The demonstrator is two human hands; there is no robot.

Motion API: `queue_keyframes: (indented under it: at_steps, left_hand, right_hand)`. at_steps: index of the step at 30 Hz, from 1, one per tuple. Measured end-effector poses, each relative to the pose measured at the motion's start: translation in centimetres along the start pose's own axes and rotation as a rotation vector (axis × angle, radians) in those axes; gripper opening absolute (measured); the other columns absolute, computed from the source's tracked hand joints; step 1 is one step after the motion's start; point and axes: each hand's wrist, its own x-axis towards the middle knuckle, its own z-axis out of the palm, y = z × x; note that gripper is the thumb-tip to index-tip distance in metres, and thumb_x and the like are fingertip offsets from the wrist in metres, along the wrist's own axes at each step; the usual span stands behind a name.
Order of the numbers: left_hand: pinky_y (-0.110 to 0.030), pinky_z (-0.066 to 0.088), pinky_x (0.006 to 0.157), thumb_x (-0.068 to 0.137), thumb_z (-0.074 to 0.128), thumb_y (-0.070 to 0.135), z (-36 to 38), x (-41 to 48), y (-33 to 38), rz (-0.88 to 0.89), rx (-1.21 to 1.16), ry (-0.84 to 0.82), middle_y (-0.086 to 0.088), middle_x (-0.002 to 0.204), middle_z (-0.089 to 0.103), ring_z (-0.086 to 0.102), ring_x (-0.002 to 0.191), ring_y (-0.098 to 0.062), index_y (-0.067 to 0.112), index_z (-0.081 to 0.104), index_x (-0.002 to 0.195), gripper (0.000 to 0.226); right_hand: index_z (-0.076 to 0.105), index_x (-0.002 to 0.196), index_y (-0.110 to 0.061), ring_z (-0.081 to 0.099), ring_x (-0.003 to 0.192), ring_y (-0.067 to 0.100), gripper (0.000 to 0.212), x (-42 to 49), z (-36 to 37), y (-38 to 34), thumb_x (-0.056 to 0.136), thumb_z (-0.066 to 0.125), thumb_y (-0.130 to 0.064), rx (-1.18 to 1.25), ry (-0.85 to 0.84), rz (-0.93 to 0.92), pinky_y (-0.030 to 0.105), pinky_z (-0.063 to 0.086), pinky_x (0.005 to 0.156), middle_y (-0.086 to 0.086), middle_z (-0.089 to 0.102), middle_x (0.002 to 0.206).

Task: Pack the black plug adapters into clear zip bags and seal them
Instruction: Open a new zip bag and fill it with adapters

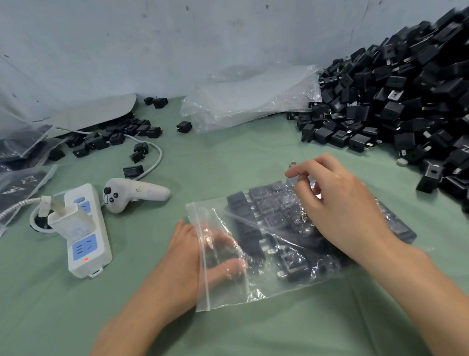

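A clear zip bag [230,285] lies flat on the green cloth, its zip strip at the left end. Several black plug adapters [269,211] sit in rows inside it. My left hand [184,263] is partly inside the bag's mouth, its fingers showing through the plastic. My right hand [339,209] rests on top of the bag over the adapters, with thumb and forefinger pinched at the far corner of the bag. A large heap of loose black adapters [418,101] rises at the right.
A white power strip [88,245] with a plugged charger and a white handheld controller [133,195] lie at the left. Empty clear bags [250,103] are stacked at the back. Filled bags [1,157] and scattered adapters [112,137] are at the far left.
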Motion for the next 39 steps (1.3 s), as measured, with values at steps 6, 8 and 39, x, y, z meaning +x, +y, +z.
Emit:
queue_keyframes:
  at_steps: [6,8,39]
  left_hand:
    - [-0.026,0.043,0.083,0.065,0.069,0.066,1.0,0.6,0.5,-0.032,0.005,0.064,0.035,0.1,0.041,0.044,0.101,-0.004,0.04,0.057,0.073,0.029]
    - [-0.025,0.041,0.078,0.065,0.069,0.063,0.8,0.4,0.7,-0.033,-0.014,0.063,0.03,0.096,0.044,0.046,0.096,-0.006,0.039,0.057,0.07,0.027]
    - [-0.009,0.042,0.068,0.089,0.067,0.033,-3.5,-4.1,1.6,-0.331,-0.374,0.429,0.024,0.085,0.072,0.064,0.077,0.0,0.035,0.06,0.103,0.016]
  right_hand:
    - [0.066,0.109,-0.033,0.058,0.071,0.005,0.021,0.2,0.2,-0.3,0.099,0.047,-0.03,0.053,-0.019,0.014,0.03,0.048,0.066,-0.019,0.057,0.108]
    - [0.067,0.105,-0.036,0.058,0.07,0.007,0.02,0.3,0.2,-0.4,0.1,0.05,-0.026,0.185,-0.026,0.06,0.025,0.046,0.065,-0.018,0.059,0.103]
    - [0.06,0.123,-0.044,0.054,0.114,-0.009,0.025,-1.0,-0.8,-6.3,0.101,0.048,-0.047,0.636,-0.256,0.043,0.013,0.045,0.088,-0.025,0.06,0.119]
